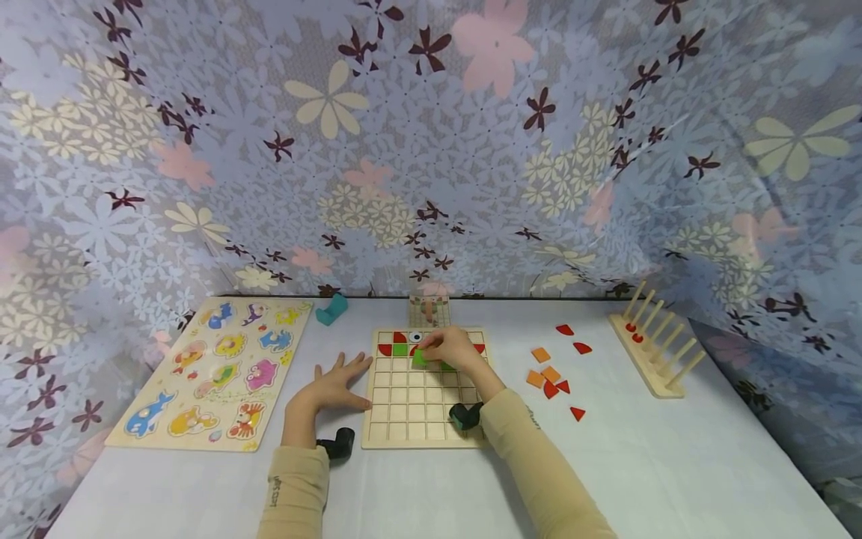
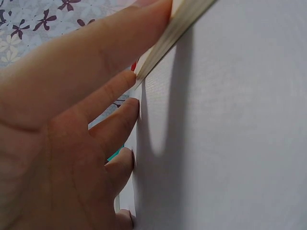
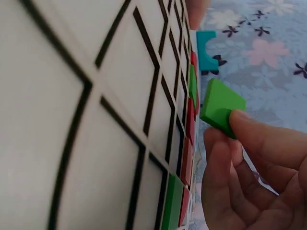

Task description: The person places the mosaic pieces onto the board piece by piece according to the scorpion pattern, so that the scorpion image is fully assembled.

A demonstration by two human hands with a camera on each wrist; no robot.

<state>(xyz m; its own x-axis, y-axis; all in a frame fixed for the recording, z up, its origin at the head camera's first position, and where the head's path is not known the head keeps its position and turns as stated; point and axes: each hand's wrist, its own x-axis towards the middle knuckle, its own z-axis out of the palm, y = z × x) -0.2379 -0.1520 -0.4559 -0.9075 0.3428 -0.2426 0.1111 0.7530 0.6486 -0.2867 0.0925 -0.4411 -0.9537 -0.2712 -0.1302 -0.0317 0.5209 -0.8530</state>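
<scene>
Tile (image 3: 223, 101) pinched by right hand (image 1: 454, 349) shows thickness only in right-wrist view; left hand (image 1: 328, 389) spread.

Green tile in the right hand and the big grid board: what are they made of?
The green tile looks like painted wood, with a smooth, even, solid green surface and crisp edges, but plastic is possible too. The grid board seems to be bare, pale wood, maybe plywood: its edge looks striped in the left wrist view.
</scene>
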